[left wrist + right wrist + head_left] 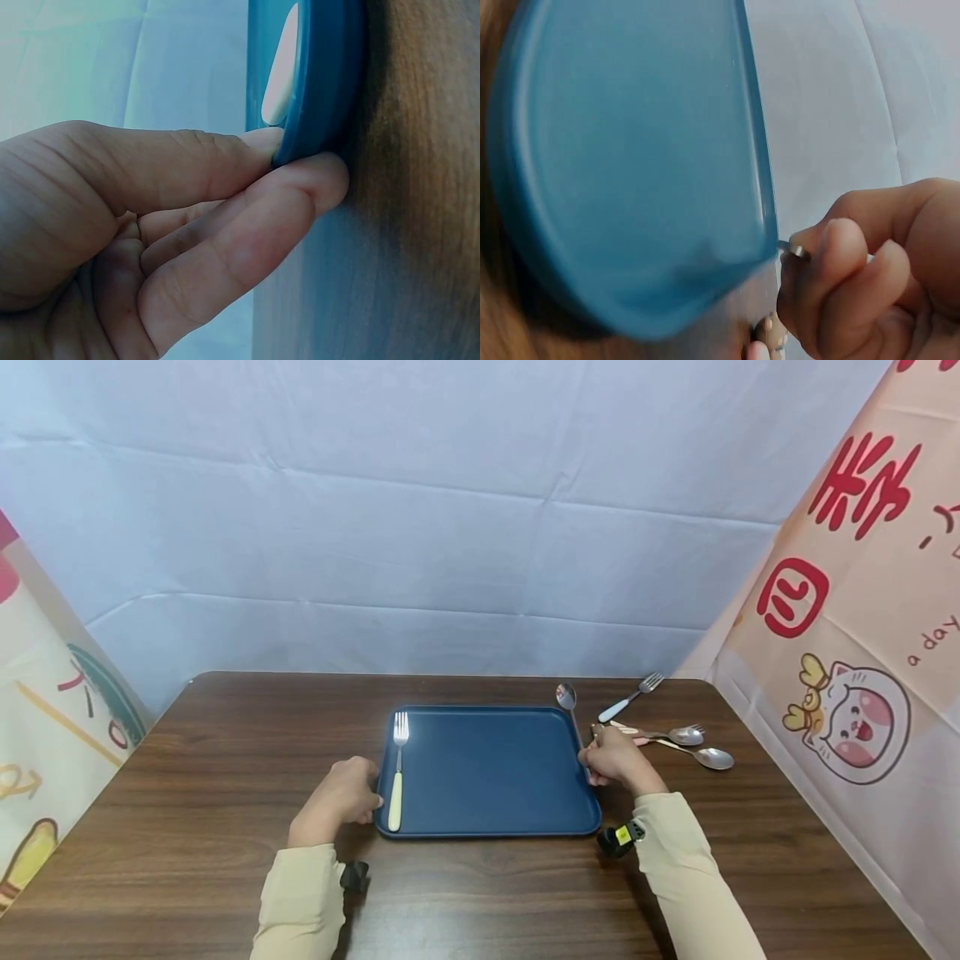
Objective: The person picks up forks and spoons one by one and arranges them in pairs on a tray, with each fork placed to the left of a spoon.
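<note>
Dark blue fills the middle of the scene: a tray (495,772) lies on the brown wood-grain table (187,777), its corners nicely rounded. Over on its near left side, the left hand (341,797) has the rim clamped, thumb (187,165) on top and a finger tucked underneath, as the left wrist view shows close up. Just beside that thumb sits the handle end of a cream-handled fork (396,793), resting inside the tray along its left edge, tines pointing to the far side. Across to the other side now, where the right hand (611,756) is at the tray's right edge, fingers curled and clamped on a spoon (566,697)! Its bowl pokes out past the far right corner, the handle running back into the grip; whether the spoon touches the rim, I cannot tell. Right of that hand, a group of loose cutlery (686,736) overlaps, partly hidden behind the fingers, with a second spoon (714,758) on its near side. Beyond them, well apart from the tray, a blue-handled fork (630,697) lies at a slant, tines toward the far edge. Behind it all hangs a pale sheet (375,543), a printed cloth (847,610) at the right.
</note>
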`<control>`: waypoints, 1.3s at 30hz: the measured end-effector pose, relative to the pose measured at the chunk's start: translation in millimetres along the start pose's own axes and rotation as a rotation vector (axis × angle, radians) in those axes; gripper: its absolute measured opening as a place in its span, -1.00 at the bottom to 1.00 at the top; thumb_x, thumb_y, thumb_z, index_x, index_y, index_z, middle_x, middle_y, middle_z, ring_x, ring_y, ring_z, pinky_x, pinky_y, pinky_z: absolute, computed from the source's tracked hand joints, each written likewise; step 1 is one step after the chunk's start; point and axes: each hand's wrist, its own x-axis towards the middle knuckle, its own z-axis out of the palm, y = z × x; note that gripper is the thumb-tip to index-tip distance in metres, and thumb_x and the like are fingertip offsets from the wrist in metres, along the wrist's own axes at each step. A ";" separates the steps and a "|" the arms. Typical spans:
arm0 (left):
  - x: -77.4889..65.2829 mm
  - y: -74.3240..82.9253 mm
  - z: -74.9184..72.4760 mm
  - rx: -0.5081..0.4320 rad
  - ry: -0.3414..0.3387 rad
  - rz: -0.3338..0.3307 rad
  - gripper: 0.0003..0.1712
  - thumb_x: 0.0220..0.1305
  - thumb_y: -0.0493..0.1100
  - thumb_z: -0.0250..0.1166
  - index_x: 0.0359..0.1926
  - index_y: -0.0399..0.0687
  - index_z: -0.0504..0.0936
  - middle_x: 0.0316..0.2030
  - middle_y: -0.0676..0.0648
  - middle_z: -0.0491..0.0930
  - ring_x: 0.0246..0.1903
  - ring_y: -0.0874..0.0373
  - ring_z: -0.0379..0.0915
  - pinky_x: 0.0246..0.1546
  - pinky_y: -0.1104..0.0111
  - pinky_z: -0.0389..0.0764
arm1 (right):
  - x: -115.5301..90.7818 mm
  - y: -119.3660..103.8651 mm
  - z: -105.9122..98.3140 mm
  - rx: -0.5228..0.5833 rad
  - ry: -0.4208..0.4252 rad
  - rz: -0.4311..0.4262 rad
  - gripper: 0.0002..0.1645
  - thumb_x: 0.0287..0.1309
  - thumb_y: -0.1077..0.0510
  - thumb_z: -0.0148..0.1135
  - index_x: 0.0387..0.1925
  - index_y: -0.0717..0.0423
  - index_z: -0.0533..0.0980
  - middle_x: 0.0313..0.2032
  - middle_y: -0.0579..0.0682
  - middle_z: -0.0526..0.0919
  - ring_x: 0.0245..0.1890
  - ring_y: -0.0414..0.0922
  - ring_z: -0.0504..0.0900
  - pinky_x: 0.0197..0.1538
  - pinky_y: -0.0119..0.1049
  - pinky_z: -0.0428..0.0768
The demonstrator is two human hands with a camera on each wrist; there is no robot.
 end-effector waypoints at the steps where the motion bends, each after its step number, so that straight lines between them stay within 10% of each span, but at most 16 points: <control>1: -0.2 0.1 -0.2 -0.003 0.000 0.000 -0.52 0.10 -0.45 0.23 0.08 -0.53 0.41 -0.72 -0.09 0.48 -0.73 0.15 0.45 -0.64 0.37 0.49 | -0.3 -1.5 1.6 0.007 -0.004 0.004 -0.39 0.00 0.39 -0.01 0.10 0.67 0.19 -0.86 -0.06 0.41 -0.87 -0.25 0.38 -0.72 -0.42 0.40; 5: -0.1 -0.3 0.0 -0.003 0.001 0.002 -0.52 0.10 -0.46 0.22 0.09 -0.53 0.41 -0.73 -0.09 0.48 -0.74 0.15 0.45 -0.64 0.37 0.49 | -3.6 -7.9 8.2 0.015 0.000 0.009 -0.83 -0.03 0.39 0.01 -0.55 0.48 0.48 -0.90 -0.08 0.39 -0.88 -0.27 0.38 -0.73 -0.45 0.41; 8: -0.1 -0.4 0.1 0.000 0.002 0.000 -0.52 0.09 -0.46 0.23 0.08 -0.53 0.42 -0.74 -0.09 0.48 -0.74 0.15 0.45 -0.65 0.38 0.48 | -6.5 -13.0 12.7 0.017 -0.008 -0.001 -0.67 -0.03 0.39 0.01 -0.84 0.27 0.42 -0.91 -0.08 0.39 -0.88 -0.28 0.39 -0.72 -0.44 0.44; 39: 1.7 -2.1 -0.1 -0.007 0.007 0.006 -0.48 0.06 -0.46 0.24 0.09 -0.55 0.40 -0.72 -0.08 0.49 -0.74 0.16 0.47 -0.63 0.37 0.51 | -10.9 -44.9 73.3 0.221 -0.098 -0.021 -0.64 0.08 0.45 -0.01 -0.78 0.26 0.41 -0.78 0.05 0.46 -0.77 -0.18 0.51 -0.59 -0.33 0.56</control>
